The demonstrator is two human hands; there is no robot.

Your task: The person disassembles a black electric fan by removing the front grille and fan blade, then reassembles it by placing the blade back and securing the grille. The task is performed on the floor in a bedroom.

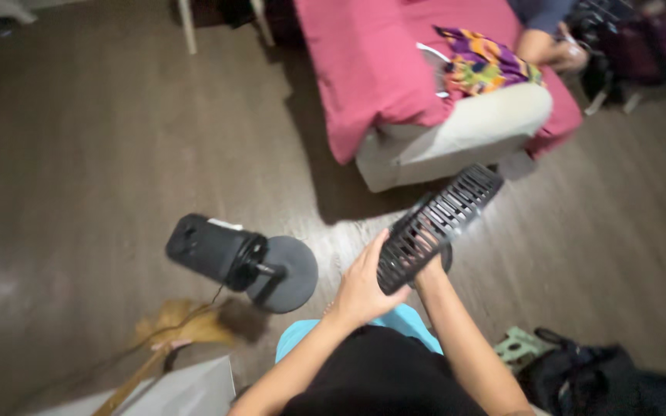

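Note:
I hold a round black fan grille [442,220] tilted edge-on above the wooden floor. My left hand [363,286] grips its lower left rim. My right hand [428,254] is behind the slats, holding the grille from the far side, and is mostly hidden by it. To the left stands a black fan motor head [211,251] on a round dark base [290,271], with its bare shaft pointing toward me and no grille on it.
A bed with a pink sheet [364,69] and a colourful patterned cloth [483,63] lies ahead; another person's arm [537,42] rests on it. A straw broom [183,327] lies at lower left, a dark bag [610,381] at lower right.

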